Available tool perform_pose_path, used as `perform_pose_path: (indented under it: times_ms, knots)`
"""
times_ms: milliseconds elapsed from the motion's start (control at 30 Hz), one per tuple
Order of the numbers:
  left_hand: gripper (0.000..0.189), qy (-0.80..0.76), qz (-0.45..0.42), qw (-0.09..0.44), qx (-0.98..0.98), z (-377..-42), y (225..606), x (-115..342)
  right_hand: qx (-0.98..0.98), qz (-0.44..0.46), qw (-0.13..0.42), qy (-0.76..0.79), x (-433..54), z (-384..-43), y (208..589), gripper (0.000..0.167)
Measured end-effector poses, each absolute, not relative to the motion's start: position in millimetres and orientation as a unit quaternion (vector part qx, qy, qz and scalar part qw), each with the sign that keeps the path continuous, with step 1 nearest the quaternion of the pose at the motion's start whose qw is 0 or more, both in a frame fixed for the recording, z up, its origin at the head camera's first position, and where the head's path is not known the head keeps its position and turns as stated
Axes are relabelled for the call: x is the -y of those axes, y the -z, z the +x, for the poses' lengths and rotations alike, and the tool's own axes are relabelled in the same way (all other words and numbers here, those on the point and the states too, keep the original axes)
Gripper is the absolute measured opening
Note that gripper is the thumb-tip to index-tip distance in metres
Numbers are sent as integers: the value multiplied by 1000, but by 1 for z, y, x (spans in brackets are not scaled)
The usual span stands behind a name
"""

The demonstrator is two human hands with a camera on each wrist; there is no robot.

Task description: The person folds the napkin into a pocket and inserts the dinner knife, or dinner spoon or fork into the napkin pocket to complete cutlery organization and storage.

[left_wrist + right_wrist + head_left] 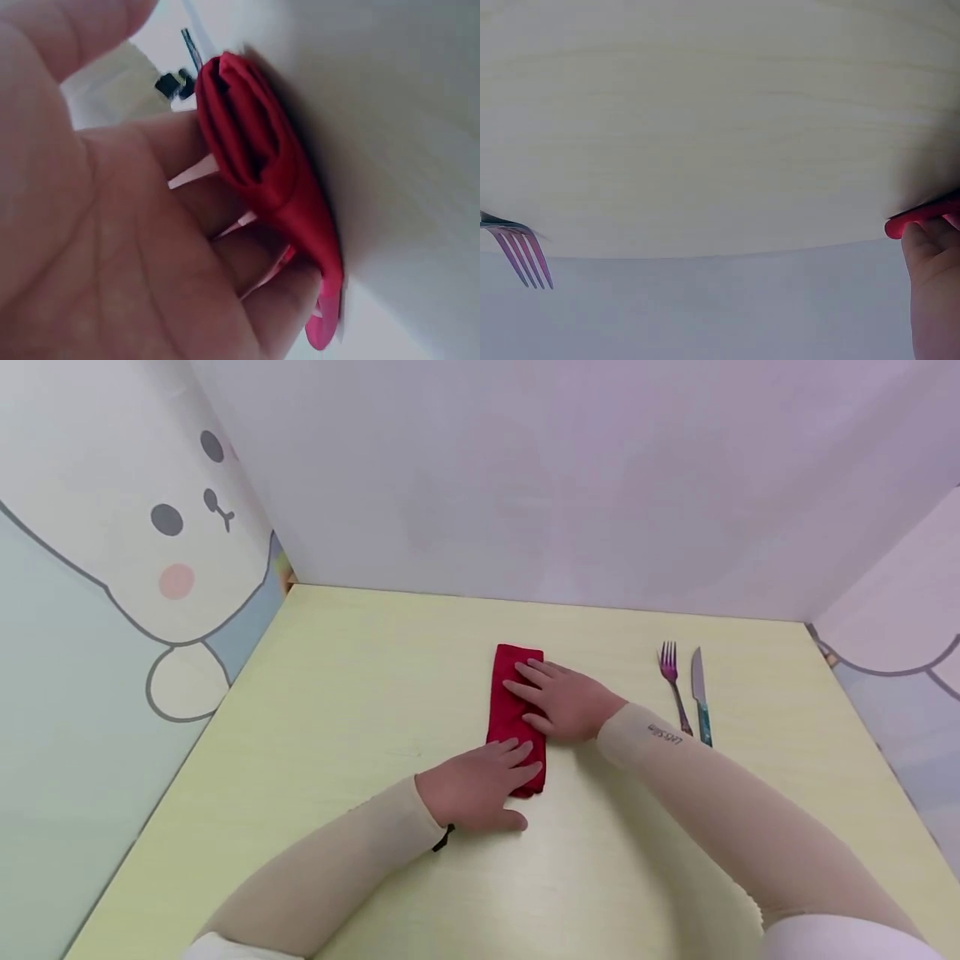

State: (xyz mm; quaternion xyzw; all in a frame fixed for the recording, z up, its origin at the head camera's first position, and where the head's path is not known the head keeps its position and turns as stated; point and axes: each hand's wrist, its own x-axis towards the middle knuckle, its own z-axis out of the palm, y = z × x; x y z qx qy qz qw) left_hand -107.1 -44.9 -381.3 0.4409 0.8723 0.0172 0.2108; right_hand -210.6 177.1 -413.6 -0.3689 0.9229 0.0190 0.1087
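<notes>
A red cloth (516,714), folded into a long narrow strip, lies on the table in the head view. My left hand (476,789) rests on its near end with fingers spread and the thumb off to the side on the tabletop. On the upper part of the cloth rests my right hand (573,700), its fingers extended across it. The left wrist view shows the rolled layers at the end of the red cloth (247,127), with the left fingers (225,202) against it. In the right wrist view, part of the right hand (937,277) touches the red cloth's edge (915,215).
To the right on the pale wood table (360,660) lie a fork (670,668) and, beside it, a knife (699,681) with a teal handle; the right forearm partly covers their lower ends. A wall (525,485) stands behind the table, and a cartoon-printed panel (97,635) at the left.
</notes>
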Motion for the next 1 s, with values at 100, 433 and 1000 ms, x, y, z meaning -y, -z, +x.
perform_pose_path:
  times_ms: [100, 433, 1000]
  knots:
    - [80, -18, 439, 210, -873, -112, 382, 44, -927, -357, 117, -11, -178, -213, 409, 68]
    - [83, -41, 439, 235, -866, -112, 380, 48, -931, -342, 128, 25, -179, -215, 406, 67]
    - [81, -60, 430, 240, -868, -108, 388, 48, -956, -227, 163, 87, -182, -208, 393, 65]
